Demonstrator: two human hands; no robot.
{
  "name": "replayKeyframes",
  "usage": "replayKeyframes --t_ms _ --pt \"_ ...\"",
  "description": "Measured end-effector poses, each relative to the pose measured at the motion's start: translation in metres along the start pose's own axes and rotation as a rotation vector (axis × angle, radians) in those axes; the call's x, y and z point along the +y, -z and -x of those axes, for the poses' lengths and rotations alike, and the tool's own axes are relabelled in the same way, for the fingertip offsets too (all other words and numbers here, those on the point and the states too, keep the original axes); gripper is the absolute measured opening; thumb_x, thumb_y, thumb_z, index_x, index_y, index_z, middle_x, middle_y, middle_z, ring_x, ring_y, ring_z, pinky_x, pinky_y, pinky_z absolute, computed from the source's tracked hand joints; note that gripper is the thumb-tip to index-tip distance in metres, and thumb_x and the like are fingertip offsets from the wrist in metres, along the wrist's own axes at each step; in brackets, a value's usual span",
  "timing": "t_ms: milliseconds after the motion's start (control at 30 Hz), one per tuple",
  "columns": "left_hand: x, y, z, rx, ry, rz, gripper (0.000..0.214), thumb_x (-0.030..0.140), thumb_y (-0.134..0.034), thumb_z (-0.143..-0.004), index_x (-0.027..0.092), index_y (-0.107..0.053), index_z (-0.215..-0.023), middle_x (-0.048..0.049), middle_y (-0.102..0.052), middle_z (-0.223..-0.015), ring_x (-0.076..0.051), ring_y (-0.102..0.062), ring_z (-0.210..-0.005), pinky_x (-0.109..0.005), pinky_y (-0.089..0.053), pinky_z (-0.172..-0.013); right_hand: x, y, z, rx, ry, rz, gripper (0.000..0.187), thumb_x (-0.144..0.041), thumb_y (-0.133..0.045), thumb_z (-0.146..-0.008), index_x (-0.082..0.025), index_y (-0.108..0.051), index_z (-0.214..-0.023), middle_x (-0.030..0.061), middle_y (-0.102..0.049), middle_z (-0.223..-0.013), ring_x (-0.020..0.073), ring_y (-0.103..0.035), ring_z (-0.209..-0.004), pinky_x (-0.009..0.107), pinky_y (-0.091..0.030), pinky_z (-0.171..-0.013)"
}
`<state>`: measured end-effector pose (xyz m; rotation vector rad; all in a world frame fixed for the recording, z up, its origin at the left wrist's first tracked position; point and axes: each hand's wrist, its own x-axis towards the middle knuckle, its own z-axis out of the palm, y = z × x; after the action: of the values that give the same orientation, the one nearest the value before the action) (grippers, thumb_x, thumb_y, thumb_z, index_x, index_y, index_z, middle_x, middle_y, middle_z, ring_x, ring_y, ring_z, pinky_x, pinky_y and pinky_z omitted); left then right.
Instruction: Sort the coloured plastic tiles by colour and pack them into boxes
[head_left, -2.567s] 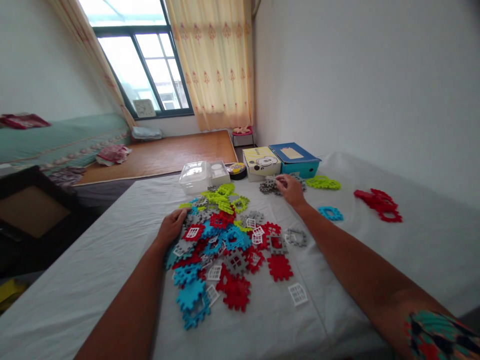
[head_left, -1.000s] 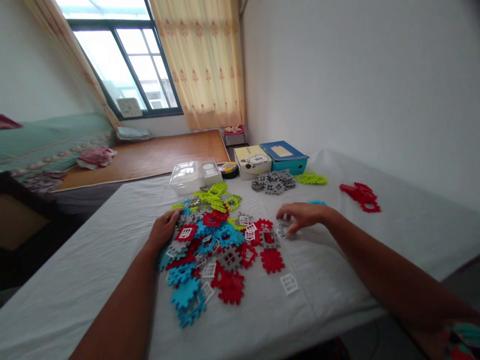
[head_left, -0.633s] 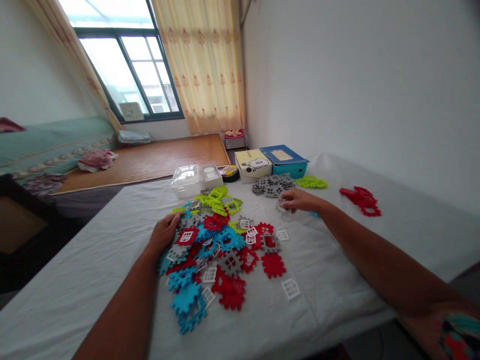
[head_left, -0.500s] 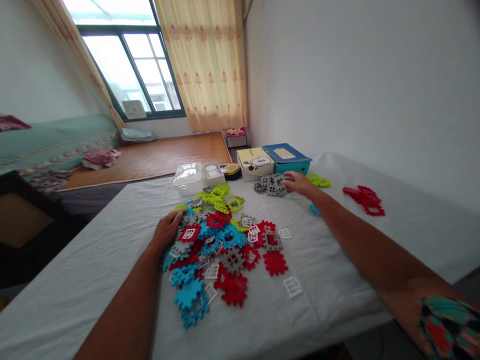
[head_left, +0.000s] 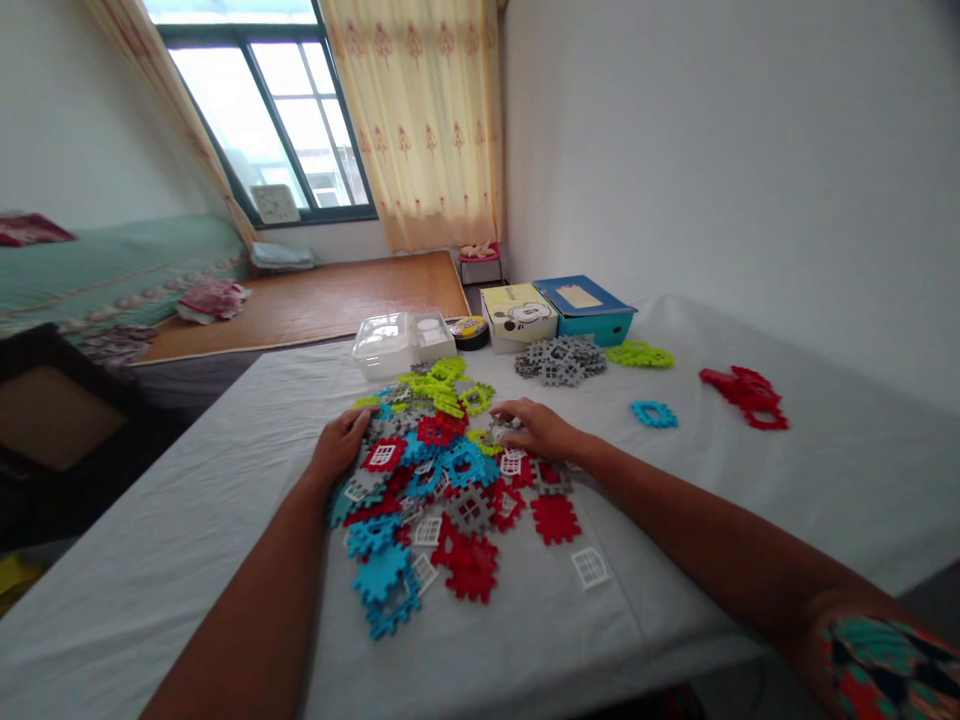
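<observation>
A mixed heap of toothed plastic building tiles in red, blue, green and grey lies in front of me, with a blue tile (head_left: 381, 572) at its near end. At the heap's left edge rests my left hand (head_left: 341, 445), fingers stretched loosely against the tiles and holding nothing that I can see. My right hand (head_left: 536, 428) is at the heap's right side, its fingers curved down on a grey tile (head_left: 498, 427) that they partly cover. Small white window frames are scattered among the tiles, one window frame (head_left: 591, 568) apart on the cloth.
Sorted by colour farther back are a grey pile (head_left: 561, 361), green tiles (head_left: 641, 355), one blue tile (head_left: 654, 414) and red tiles (head_left: 746, 395). Behind stand a clear plastic box (head_left: 381, 345), a roll of tape (head_left: 469, 332), a yellow box (head_left: 519, 318) and a blue box (head_left: 585, 310).
My right hand has left the grey pile and come back left and nearer, onto a grey tile at the heap. My left hand stays at the heap's edge. The view has shifted slightly.
</observation>
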<state>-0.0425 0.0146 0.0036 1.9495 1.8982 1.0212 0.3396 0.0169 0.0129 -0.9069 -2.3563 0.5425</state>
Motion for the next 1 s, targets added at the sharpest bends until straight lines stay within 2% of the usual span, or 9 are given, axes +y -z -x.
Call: replayKeyframes --t_ms 100,167,333,433,533,633,733,900,1000 --pt "0.001 0.001 0.000 -0.005 0.003 0.001 0.056 0.054 -0.038 -0.084 0.015 -0.070 -0.108 -0.0093 -0.069 -0.117 -0.026 -0.060 -0.112 -0.039 -0.043 -0.101 0.001 0.006 0.001 0.067 -0.045 -0.123 0.043 -0.018 -0.071 -0.073 -0.020 -0.059 -0.114 0.0018 -0.065 -0.088 0.0137 -0.060 -0.076 0.028 -0.050 -0.072" --pt "0.002 0.001 0.000 -0.010 0.002 -0.007 0.055 0.054 -0.038 -0.084 0.016 -0.070 -0.108 -0.0091 -0.069 -0.117 -0.025 -0.060 -0.112 -0.039 -0.042 -0.102 0.002 0.011 0.001 0.081 -0.029 -0.198 0.036 -0.017 -0.069 -0.074 -0.019 -0.061 -0.109 0.0020 -0.064 -0.090 0.0129 -0.060 -0.076 0.025 -0.051 -0.068" --pt "0.004 0.002 0.001 -0.012 0.005 -0.008 0.054 0.054 -0.039 -0.084 0.016 -0.070 -0.109 -0.0086 -0.069 -0.118 -0.025 -0.060 -0.113 -0.038 -0.042 -0.102 0.009 0.019 0.006 -0.035 -0.027 -0.339 0.027 -0.017 -0.065 -0.077 -0.017 -0.065 -0.104 0.0045 -0.067 -0.095 0.0135 -0.064 -0.080 0.026 -0.053 -0.070" --pt "0.004 0.002 0.001 -0.012 0.006 -0.004 0.054 0.054 -0.039 -0.084 0.017 -0.070 -0.109 -0.0082 -0.068 -0.118 -0.025 -0.059 -0.113 -0.037 -0.042 -0.102 0.012 0.020 0.009 -0.015 -0.051 -0.261 0.031 -0.025 -0.068 -0.078 -0.017 -0.065 -0.108 0.0073 -0.067 -0.103 0.0155 -0.064 -0.083 0.026 -0.052 -0.068" --pt "0.003 0.002 0.001 -0.010 0.009 0.006 0.055 0.055 -0.040 -0.084 0.017 -0.070 -0.109 -0.0079 -0.068 -0.118 -0.025 -0.059 -0.113 -0.038 -0.042 -0.102 0.011 0.017 0.008 -0.014 -0.006 -0.066 0.041 -0.031 -0.073 -0.075 -0.017 -0.066 -0.113 0.0105 -0.068 -0.107 0.0208 -0.061 -0.094 0.032 -0.051 -0.078" --pt "0.003 0.002 0.001 -0.011 0.017 0.014 0.056 0.057 -0.040 -0.083 0.017 -0.070 -0.108 -0.0077 -0.069 -0.118 -0.025 -0.060 -0.112 -0.038 -0.042 -0.102 0.010 0.012 0.007 -0.060 0.035 0.064 0.033 -0.031 -0.070 -0.079 -0.019 -0.069 -0.110 0.0099 -0.071 -0.104 0.0224 -0.061 -0.097 0.036 -0.046 -0.087" --pt "0.002 0.002 0.000 -0.019 0.015 0.021 0.057 0.058 -0.039 -0.083 0.017 -0.071 -0.108 -0.0084 -0.069 -0.118 -0.025 -0.059 -0.113 -0.038 -0.041 -0.103 0.011 0.007 0.006 -0.064 0.030 0.072 0.021 -0.027 -0.061 -0.087 -0.020 -0.072 -0.103 0.0075 -0.073 -0.100 0.0202 -0.062 -0.095 0.033 -0.045 -0.088" --pt "0.000 0.001 -0.001 -0.023 0.024 0.005 0.057 0.056 -0.039 -0.083 0.016 -0.070 -0.110 -0.0085 -0.068 -0.118 -0.025 -0.060 -0.111 -0.038 -0.042 -0.102 0.015 0.005 0.006 -0.073 0.051 0.106 0.029 -0.035 -0.066 -0.083 -0.019 -0.071 -0.106 0.0087 -0.072 -0.104 0.0222 -0.062 -0.097 0.033 -0.044 -0.087" --pt "0.000 0.001 -0.001 -0.020 0.026 0.006 0.056 0.055 -0.040 -0.083 0.016 -0.069 -0.111 -0.0083 -0.069 -0.117 -0.025 -0.060 -0.111 -0.038 -0.042 -0.102 0.014 0.006 0.007 -0.070 0.007 0.079 0.023 -0.034 -0.063 -0.085 -0.019 -0.072 -0.101 0.0069 -0.073 -0.098 0.0197 -0.064 -0.090 0.029 -0.045 -0.080"
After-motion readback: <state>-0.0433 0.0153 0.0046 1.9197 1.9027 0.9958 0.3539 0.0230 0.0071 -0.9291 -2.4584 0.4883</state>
